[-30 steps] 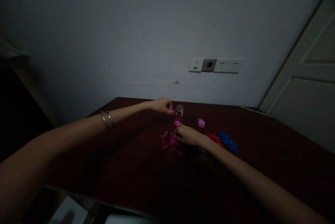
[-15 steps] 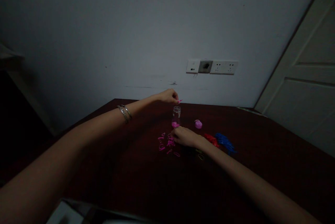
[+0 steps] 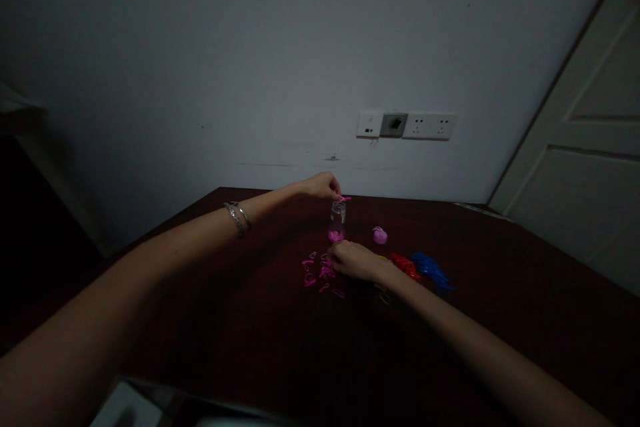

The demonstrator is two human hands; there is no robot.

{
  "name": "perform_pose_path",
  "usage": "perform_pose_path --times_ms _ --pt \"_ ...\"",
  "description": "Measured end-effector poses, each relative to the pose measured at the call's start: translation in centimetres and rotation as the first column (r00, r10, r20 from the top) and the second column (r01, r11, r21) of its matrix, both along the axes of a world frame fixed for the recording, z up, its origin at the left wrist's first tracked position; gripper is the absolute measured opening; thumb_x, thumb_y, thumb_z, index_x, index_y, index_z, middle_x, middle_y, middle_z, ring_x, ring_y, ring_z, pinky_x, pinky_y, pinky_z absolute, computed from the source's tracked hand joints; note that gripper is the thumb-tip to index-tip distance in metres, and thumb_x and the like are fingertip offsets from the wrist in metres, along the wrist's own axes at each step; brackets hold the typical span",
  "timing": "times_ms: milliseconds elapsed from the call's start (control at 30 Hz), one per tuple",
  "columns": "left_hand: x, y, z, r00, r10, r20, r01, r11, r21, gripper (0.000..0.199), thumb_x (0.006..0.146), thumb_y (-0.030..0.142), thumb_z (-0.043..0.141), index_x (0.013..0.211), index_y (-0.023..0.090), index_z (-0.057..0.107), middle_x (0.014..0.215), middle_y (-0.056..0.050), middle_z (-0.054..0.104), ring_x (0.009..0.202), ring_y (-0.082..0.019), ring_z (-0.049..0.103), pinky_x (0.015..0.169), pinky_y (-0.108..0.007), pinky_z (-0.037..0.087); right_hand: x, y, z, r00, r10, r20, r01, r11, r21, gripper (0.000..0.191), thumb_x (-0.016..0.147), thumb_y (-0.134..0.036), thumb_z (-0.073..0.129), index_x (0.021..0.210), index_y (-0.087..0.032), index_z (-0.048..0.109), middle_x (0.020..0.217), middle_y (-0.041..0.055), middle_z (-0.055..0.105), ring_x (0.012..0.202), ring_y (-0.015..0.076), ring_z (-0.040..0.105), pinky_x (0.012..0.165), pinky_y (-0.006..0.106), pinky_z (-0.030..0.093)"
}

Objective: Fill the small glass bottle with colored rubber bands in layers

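**Left hand (image 3: 323,184) at the mouth of the bottle (image 3: 339,216)**

The clear bottle stands upright on the counter (image 3: 240,320), its long axis vertical. The left hand, pinched on a pink band (image 3: 345,199), is just above the mouth, thus nearer to this opening. The right hand (image 3: 353,260) is lower, near the base, beside loose pink bands (image 3: 327,271); whether its fingers grip something, I cannot tell.

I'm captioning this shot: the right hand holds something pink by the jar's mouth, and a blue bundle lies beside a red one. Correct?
The left hand, not the right hand, holds something pink by the jar's mouth, as the head view shows. The blue bundle does lie beside the red one.
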State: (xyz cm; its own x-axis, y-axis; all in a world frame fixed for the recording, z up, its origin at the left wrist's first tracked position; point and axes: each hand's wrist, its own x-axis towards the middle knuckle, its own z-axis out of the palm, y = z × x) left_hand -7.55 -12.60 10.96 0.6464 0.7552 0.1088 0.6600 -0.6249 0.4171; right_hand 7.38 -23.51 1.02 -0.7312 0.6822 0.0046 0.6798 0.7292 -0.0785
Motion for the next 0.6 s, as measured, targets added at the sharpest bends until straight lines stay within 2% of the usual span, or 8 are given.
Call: perform_pose_path --times_ms 200,367,467,600 --pt "-0.1 0.0 -0.1 0.999 0.029 0.023 -0.029 1.0 -0.005 0.019 0.065 0.013 0.059 0.079 0.007 0.07 0.069 -0.006 0.065 0.061 -0.011 0.052 0.06 -0.023 0.038 0.1 0.1 -0.3 0.999 0.009 -0.05 -0.009 1.0 -0.002 0.019 0.079 -0.013 0.046 0.085 -0.015 0.064 0.085 0.0089 0.066 0.075 0.0167 0.06 0.06 0.023 0.035" --pt "-0.5 -0.3 -0.2 0.998 0.057 0.042 -0.057 0.998 0.019 0.02 0.067 0.014 0.057 0.079 0.006 0.07 0.071 -0.007 0.066 0.062 -0.011 0.052 0.059 -0.022 0.038 0.4 1.4 -1.2 0.965 0.052 -0.257 -0.073 0.995 -0.074 0.02 0.073 -0.01 0.049 0.082 -0.015 0.066 0.074 0.0042 0.065 0.065 0.0122 0.056 0.058 0.021 0.035" --pt "-1.4 -0.8 -0.2 0.996 0.086 0.039 -0.087 0.996 0.036 0.023 0.069 0.018 0.054 0.079 0.005 0.069 0.069 -0.006 0.065 0.06 -0.01 0.051 0.057 -0.022 0.036 0.9 2.6 -0.5 0.901 0.041 -0.431 -0.112 0.983 -0.142 0.02 0.07 -0.009 0.05 0.079 -0.013 0.067 0.069 0.0025 0.064 0.06 0.0107 0.053 0.056 0.021 0.037" --pt "-2.9 -1.6 -0.1 0.986 0.165 0.036 -0.168 0.982 0.084 0.025 0.07 0.021 0.051 0.078 0.006 0.069 0.067 -0.004 0.064 0.061 -0.01 0.05 0.058 -0.021 0.035 1.8 4.5 2.1 0.749 -0.078 -0.658 -0.072 0.978 -0.198 0.016 0.072 -0.019 0.056 0.081 -0.013 0.068 0.072 0.0037 0.065 0.064 0.0129 0.056 0.06 0.024 0.042"
